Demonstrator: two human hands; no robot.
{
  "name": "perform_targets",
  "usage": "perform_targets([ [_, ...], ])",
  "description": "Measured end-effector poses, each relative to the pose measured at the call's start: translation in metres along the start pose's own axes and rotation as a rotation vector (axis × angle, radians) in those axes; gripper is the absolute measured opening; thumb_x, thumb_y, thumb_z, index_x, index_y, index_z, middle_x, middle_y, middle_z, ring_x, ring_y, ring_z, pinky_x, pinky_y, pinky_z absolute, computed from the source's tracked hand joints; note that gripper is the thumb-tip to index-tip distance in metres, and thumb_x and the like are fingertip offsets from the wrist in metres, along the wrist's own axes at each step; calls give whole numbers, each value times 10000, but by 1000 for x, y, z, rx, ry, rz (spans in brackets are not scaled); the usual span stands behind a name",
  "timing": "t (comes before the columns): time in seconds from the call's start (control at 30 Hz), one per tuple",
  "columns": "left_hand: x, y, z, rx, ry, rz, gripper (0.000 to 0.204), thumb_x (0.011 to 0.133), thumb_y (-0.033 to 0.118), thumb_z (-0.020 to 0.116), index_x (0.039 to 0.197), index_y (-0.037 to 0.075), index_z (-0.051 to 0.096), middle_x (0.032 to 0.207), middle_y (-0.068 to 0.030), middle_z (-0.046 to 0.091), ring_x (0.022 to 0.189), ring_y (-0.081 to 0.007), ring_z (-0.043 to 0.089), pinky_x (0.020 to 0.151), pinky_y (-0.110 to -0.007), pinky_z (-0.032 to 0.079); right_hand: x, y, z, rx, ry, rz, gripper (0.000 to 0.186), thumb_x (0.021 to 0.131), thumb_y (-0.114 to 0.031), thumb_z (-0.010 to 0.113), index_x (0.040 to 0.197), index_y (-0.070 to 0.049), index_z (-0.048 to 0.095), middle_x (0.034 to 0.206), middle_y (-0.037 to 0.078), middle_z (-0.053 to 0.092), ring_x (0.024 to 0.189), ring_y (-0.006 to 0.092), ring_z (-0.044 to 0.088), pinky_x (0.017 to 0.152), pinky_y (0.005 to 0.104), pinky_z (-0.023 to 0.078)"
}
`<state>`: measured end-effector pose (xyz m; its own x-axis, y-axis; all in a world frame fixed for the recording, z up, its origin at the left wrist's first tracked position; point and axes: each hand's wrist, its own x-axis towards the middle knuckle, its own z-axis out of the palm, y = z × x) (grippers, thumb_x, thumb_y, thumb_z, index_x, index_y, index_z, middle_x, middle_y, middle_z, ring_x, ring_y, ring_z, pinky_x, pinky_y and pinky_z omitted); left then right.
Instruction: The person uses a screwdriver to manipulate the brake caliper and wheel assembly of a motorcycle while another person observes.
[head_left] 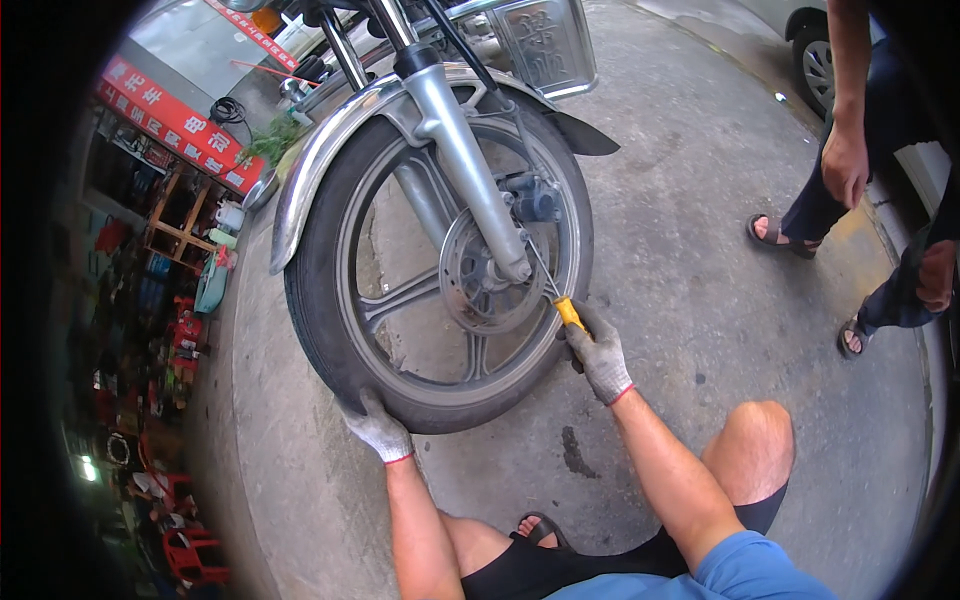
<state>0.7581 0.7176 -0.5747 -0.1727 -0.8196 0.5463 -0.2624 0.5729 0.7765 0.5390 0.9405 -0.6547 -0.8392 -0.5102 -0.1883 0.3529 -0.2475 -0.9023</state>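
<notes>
A motorcycle's front wheel stands before me, with a black tire, grey spokes and a perforated brake disc. My right hand, in a grey-white glove with a red cuff edge, is closed round the yellow handle of a screwdriver. Its thin metal shaft slants up and left past the disc toward the lower end of the silver fork leg; whether the tip touches anything is hard to see. On the tire's lower left side rests my gloved left hand, gripping it, its fingers partly hidden. The brake caliper sits right of the fork.
A chrome fender arches over the wheel. At the right stands another person in dark trousers and sandals, hands hanging down, beside a parked car. Cluttered shop goods, red stools and a teal basin line the left.
</notes>
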Motion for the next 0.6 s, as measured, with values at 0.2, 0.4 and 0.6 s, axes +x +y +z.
perform_targets([
  [0.2, -2, -5, 3, -11, 26, 23, 492, 946, 254, 553, 1299, -79, 471, 1268, -192, 557, 1125, -276, 531, 1002, -374, 386, 8, 15, 6, -67, 25, 0, 424, 908, -94, 592, 1296, 57, 511, 1103, 111, 638, 926, 134, 611, 794, 263, 508],
  [0.4, -1, -5, 1, 29, 22, 17, 511, 947, 274, 557, 1306, -76, 464, 1275, -182, 550, 1133, -266, 523, 1007, -372, 381, 13, 29, 12, -66, 55, -37, 444, 910, -103, 596, 1305, 76, 498, 1159, 142, 632, 1031, 168, 588, 908, 278, 465],
  [0.6, -4, 1, 6, -45, 8, 25, 508, 951, 286, 555, 1307, -67, 467, 1280, -171, 546, 1132, -259, 521, 1007, -367, 378, 20, 49, 14, -121, 112, -197, 428, 904, -70, 583, 1299, 74, 504, 1162, 141, 632, 1055, 170, 584, 916, 279, 458],
])
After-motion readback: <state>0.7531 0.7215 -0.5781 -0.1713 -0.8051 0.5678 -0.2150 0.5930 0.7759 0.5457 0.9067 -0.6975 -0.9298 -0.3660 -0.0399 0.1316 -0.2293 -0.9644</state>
